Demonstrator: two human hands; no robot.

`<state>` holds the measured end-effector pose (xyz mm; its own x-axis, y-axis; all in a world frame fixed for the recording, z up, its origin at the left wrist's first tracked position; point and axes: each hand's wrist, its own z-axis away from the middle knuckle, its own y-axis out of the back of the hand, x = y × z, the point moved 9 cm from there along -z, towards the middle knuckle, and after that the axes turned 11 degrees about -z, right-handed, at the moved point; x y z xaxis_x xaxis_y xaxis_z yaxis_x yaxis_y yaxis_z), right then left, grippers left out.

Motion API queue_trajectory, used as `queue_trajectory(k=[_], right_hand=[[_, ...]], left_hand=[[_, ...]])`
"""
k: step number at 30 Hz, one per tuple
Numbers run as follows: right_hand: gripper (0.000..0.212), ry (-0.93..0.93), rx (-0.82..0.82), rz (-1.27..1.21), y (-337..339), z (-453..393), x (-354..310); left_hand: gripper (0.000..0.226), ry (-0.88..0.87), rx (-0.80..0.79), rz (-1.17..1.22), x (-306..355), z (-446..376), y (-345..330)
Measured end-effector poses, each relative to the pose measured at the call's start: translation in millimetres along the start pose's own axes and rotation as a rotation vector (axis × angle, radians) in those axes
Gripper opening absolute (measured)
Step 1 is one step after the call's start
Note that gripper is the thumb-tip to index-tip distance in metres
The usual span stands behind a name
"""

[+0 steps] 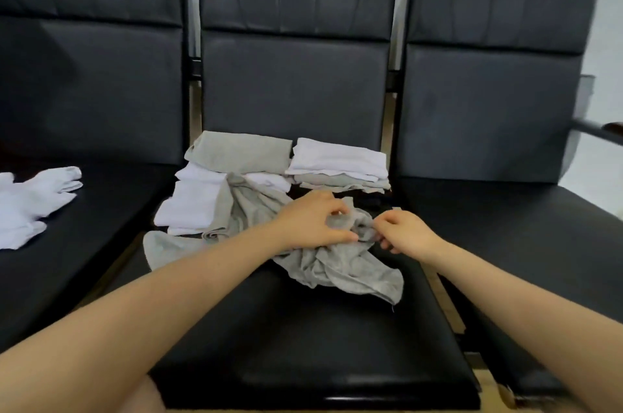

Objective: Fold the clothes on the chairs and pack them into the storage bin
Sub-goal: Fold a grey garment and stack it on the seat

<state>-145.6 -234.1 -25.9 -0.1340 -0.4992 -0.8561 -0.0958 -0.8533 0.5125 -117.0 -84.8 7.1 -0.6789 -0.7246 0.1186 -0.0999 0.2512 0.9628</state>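
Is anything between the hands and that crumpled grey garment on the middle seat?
Nothing visible. The left hand and right hand already pinch the crumpled grey garment on the middle chair seat. Folded stacks lie behind it. No storage bin is in view.

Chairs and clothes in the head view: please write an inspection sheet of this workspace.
Surface: three black chairs; middle seat is the work area.
Job's things: crumpled grey garment on the middle seat; folded grey and white stacks behind it; unfolded white garment on the left seat.
Clutter: nothing seen.
Grips: left hand and right hand both pinch the grey garment.
Cables: nothing seen.
Surroundings: pale wall; storage bin not in view.
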Motion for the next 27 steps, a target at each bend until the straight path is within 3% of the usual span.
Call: queue_trajectory(k=[2,3,7,9,12,14,17,21,24,27], right_hand=[[0.022,0.024,-0.093,0.086,-9.1,16.8,3.4],[0.021,0.047,-0.107,0.116,-12.2,22.8,4.5],[0.051,0.085,-0.068,-0.042,-14.1,43.4,4.3],[0.062,0.138,-0.138,-0.061,-23.8,53.8,-1.1],[0.043,0.335,-0.267,0.417,-49.3,63.7,-4.4],[0.024,0.430,-0.267,0.528,-57.0,61.4,-7.5],[0.030,0.290,-0.209,0.066,-44.6,48.5,-15.3],[0.029,0.004,0.063,-0.554,0.4,27.4,-2.3],[0.028,-0.057,0.130,-0.688,14.2,20.3,1.3],[0.024,-0.097,0.053,-0.621,8.3,21.5,5.7]], left_hand=[[0.029,-0.066,-0.051,-0.057,7.4,-3.8,-15.2],[0.031,-0.034,-0.024,0.063,4.4,-5.5,-15.9],[0.033,0.383,0.241,0.632,-45.4,-3.4,6.4],[0.034,0.558,0.359,0.824,-75.8,8.0,15.7],[0.025,0.729,0.531,0.956,-110.3,33.1,28.9],[0.022,0.772,0.583,0.972,-125.9,49.7,33.3],[0.024,0.799,0.624,0.980,-138.8,74.5,41.8],[0.031,0.847,0.697,0.918,-142.6,104.6,57.4],[0.027,0.840,0.662,0.867,-143.3,123.2,62.6],[0.024,0.711,0.332,0.670,-134.7,122.5,52.7]])
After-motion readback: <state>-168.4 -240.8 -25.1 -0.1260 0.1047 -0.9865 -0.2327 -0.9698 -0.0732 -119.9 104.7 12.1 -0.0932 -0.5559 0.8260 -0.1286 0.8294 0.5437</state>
